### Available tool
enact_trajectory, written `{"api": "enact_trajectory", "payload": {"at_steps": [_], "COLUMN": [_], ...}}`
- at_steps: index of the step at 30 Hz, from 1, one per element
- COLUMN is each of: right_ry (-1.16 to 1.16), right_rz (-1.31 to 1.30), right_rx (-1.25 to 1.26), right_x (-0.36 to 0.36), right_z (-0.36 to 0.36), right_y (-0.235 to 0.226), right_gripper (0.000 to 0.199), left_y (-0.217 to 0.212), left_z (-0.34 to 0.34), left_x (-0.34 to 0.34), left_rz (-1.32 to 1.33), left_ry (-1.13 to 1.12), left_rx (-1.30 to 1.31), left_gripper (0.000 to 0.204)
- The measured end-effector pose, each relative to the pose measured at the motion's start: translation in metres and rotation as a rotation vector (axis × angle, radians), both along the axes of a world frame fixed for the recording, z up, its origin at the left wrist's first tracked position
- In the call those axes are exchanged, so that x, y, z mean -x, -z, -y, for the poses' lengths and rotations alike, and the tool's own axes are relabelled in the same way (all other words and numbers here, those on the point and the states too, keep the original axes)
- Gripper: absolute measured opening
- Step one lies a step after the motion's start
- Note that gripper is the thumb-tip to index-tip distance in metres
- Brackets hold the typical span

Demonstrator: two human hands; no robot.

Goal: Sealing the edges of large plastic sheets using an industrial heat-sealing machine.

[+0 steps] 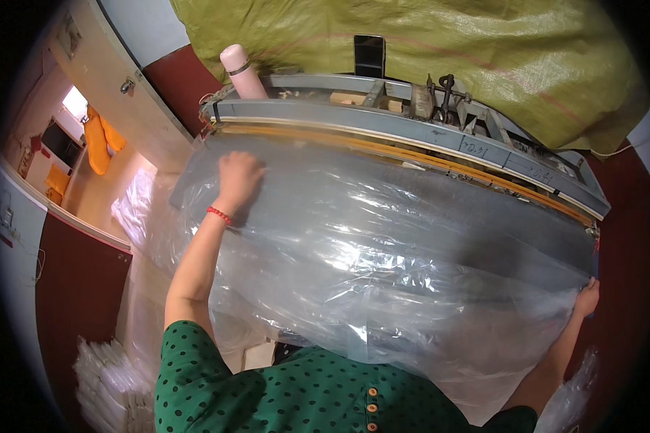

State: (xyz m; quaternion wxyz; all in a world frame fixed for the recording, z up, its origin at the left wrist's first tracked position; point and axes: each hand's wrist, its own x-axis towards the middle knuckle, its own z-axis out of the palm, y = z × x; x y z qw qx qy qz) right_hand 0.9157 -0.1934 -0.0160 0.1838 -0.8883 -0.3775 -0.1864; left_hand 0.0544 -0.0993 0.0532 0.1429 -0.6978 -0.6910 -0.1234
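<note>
The clear plastic film lies in front of you, draped over the dark grey tabletop and sagging past its near edge toward your body. Its creases and bright glints run mostly crosswise, which suggests that it is being pulled sideways between your two hands.

Your right hand is at the table's right end, fingers closed and apparently pinching the film's edge there, a grip that would stop that side from slipping. Your left hand is on the film near the far left part of the table, knuckles up and fingers bent; whether they pinch a fold or only press on it, you cannot tell from here. A red bead bracelet circles that wrist.

Just beyond the film, an orange-yellow strip runs along a grey metal frame, which spans the table's far side. The pink thermos stands at the frame's left, probably to be out of the film's way. A phone leans upright behind the frame, and a dark metal clamp sits right of it. The olive-green tarpaulin covers whatever is behind, perhaps against dust. At your lower left is a pile of folded clear plastic, near the open doorway.
</note>
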Motion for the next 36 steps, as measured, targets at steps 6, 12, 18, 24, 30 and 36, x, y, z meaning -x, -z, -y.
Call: {"api": "enact_trajectory", "payload": {"at_steps": [6, 12, 18, 24, 30, 36], "right_ry": [-0.001, -0.021, -0.265, -0.280, -0.321, -0.307], "right_rz": [-0.002, -0.094, -0.412, -0.859, -0.835, -0.716], "right_rx": [-0.027, -0.086, -0.391, -0.697, -0.792, -0.637], "right_x": [-0.008, -0.025, -0.095, -0.106, -0.099, -0.147], "right_z": [0.002, 0.003, 0.022, 0.060, 0.076, 0.057], "right_y": [0.004, 0.012, 0.034, 0.014, 0.005, -0.006], "right_gripper": [0.035, 0.037, 0.037, 0.036, 0.034, 0.028], "left_y": [0.004, 0.030, 0.047, 0.047, 0.036, 0.026], "left_z": [-0.024, -0.041, -0.027, -0.021, -0.006, -0.033], "left_x": [0.017, 0.022, 0.025, 0.014, 0.011, 0.007], "left_rz": [0.201, 0.264, 0.447, 0.536, 0.398, 0.466], "left_ry": [0.008, 0.019, 0.160, 0.211, 0.158, 0.184], "left_rx": [-0.224, -0.082, -0.139, -0.247, -0.140, -0.193], "left_gripper": [0.013, 0.014, 0.014, 0.022, 0.022, 0.010]}}
